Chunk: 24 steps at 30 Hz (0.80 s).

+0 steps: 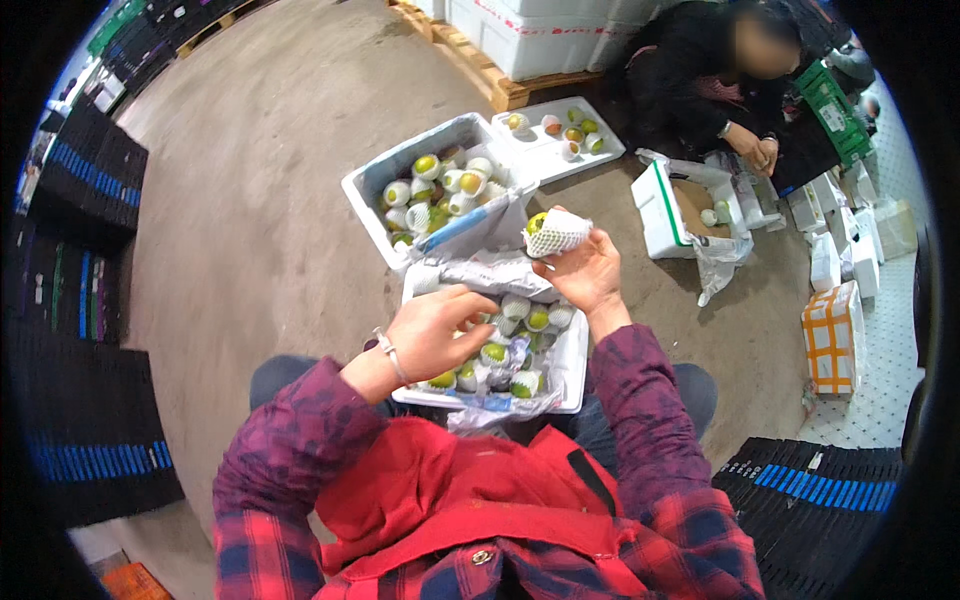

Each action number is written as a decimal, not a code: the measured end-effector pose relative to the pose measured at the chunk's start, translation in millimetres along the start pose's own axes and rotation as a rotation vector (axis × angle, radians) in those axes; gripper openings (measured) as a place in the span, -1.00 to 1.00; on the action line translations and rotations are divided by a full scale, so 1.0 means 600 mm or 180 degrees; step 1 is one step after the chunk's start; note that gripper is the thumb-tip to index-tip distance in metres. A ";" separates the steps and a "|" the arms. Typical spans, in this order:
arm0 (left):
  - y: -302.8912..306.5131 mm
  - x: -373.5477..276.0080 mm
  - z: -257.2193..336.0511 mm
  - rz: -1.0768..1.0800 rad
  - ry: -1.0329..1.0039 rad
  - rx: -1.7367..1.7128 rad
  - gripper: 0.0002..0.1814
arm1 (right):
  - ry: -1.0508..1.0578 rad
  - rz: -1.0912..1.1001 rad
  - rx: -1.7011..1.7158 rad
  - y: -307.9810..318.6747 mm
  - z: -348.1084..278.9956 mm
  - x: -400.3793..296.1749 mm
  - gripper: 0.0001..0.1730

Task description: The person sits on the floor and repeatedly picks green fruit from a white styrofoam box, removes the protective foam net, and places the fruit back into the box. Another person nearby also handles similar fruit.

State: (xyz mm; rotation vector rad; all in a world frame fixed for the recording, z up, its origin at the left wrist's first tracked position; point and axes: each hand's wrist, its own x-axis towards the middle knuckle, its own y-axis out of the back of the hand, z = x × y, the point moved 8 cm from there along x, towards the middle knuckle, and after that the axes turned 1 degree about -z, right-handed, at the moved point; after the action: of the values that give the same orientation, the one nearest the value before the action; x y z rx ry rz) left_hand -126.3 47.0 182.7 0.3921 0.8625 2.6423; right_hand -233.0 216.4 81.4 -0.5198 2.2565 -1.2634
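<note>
In my right hand [585,274] is a yellow-green fruit [537,222], raised above the foam boxes. A white foam net sleeve [559,234] wraps most of it. My left hand [442,330] hovers over the near box with its fingers curled apart and nothing seen in them. Below it, between my knees, stands a white foam box [576,375] of net-sleeved green fruit [493,353], with crumpled plastic and paper around them. Just beyond, a second foam box [367,202] holds many more fruit [425,167], some sleeved, some reddish.
A foam lid [536,166] bearing several fruit lies behind the boxes. At right, a co-worker [690,90] crouches beside another foam box [656,217]. White foam boxes [540,45] stand on a wooden pallet [502,90]. Black crates [90,420] are stacked left, with more crates [810,495] lower right.
</note>
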 end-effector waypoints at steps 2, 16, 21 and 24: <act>0.003 0.011 -0.037 0.0104 0.0301 -0.0219 -0.79 | 0.0071 0.0186 -0.0011 0.037 -0.023 0.038 -0.29; 0.004 0.050 -0.061 -0.0415 0.0791 -0.0346 -0.74 | 0.0208 0.1944 -0.0502 0.436 -0.098 0.287 -0.54; -0.005 0.057 -0.080 -0.0515 0.0934 -0.0322 -0.74 | 0.0654 0.1714 -0.0558 0.420 -0.181 0.348 -0.36; -0.007 0.055 -0.083 -0.0543 0.0975 -0.0264 -0.73 | 0.1071 0.2337 -0.0365 0.380 -0.212 0.344 -0.27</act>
State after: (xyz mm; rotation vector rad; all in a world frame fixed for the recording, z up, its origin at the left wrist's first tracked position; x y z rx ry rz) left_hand -173.1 37.4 146.6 -0.1073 0.8291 2.6038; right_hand -493.6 302.4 -107.5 0.4975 2.4399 -0.8774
